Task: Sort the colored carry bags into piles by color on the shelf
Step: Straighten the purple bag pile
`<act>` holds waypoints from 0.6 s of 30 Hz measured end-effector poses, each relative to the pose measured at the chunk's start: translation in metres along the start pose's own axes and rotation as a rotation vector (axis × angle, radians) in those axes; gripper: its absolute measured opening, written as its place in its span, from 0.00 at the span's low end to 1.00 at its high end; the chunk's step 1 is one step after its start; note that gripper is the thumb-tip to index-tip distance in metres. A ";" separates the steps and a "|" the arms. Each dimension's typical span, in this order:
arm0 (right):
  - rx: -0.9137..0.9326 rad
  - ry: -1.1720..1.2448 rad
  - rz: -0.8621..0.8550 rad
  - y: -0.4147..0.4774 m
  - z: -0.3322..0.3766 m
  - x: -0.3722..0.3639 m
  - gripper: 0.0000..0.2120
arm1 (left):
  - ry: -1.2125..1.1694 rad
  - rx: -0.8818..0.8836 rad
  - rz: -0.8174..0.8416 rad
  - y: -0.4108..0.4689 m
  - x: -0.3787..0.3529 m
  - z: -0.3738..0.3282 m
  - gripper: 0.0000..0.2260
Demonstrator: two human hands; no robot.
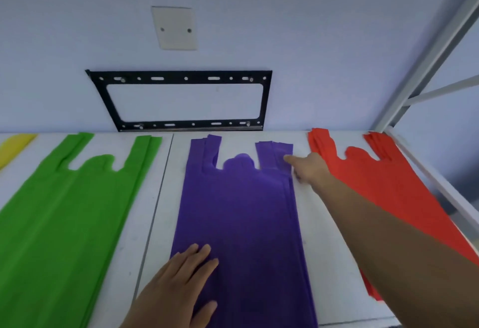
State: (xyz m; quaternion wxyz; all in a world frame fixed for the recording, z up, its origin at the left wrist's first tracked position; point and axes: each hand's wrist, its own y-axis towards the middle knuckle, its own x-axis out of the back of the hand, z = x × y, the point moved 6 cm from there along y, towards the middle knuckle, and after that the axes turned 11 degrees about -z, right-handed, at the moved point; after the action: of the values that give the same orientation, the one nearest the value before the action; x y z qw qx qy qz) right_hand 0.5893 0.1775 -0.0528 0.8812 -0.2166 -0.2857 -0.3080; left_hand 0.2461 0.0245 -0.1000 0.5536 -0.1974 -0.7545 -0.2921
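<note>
Yellow carry bag (11, 147) is peeking in at the 10 o'clock edge, with only a slanted strip of it showing on the white shelf (155, 198). Just to its right, at 9 o'clock, the green pile (64, 211) is lying flat. Its two long handle strips are pointing toward the wall at 12 o'clock, and a rounded tab is sitting in the notch between them. Layered edges are showing along its right side.

A thin seam in the shelf is running between the green pile and the purple pile (243, 211), which is occupying the centre. The purple pile is lying flat in the same vest-bag shape, handles toward 12 o'clock, with stacked edges fanning slightly at both handles and down the right side.

The left hand (178, 283) is resting flat at 6 o'clock on the purple pile's lower left part, fingers straight and close together, gripping nothing. The right hand (308, 169) is reaching in from 4 o'clock to the purple pile's right handle, one fingertip touching the strip. Blur is hiding whether the other fingers are pinching the edge, so its grip cannot be told.

At 3 o'clock the red pile (388, 185) is lying flat, partly hidden by the right forearm and apart from the purple pile. On the wall at 12 o'clock, a black bracket (181, 78) is sitting below a pale cover plate (174, 28).
</note>
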 end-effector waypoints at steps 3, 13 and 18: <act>0.060 -0.151 0.039 0.013 0.029 -0.031 0.23 | -0.017 0.011 0.030 0.002 -0.004 0.005 0.30; 0.250 0.233 0.003 0.046 0.087 -0.075 0.15 | 0.000 0.100 -0.140 0.005 0.001 0.000 0.23; 0.377 -0.037 -0.167 0.030 0.073 -0.036 0.29 | 0.027 0.092 -0.154 0.013 0.007 0.003 0.27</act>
State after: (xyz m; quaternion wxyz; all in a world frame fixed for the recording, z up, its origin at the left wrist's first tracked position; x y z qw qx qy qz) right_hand 0.5586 0.2543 -0.0280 0.8722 -0.0289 -0.3713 -0.3170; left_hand 0.2499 0.0355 -0.0911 0.5483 -0.1092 -0.7724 -0.3015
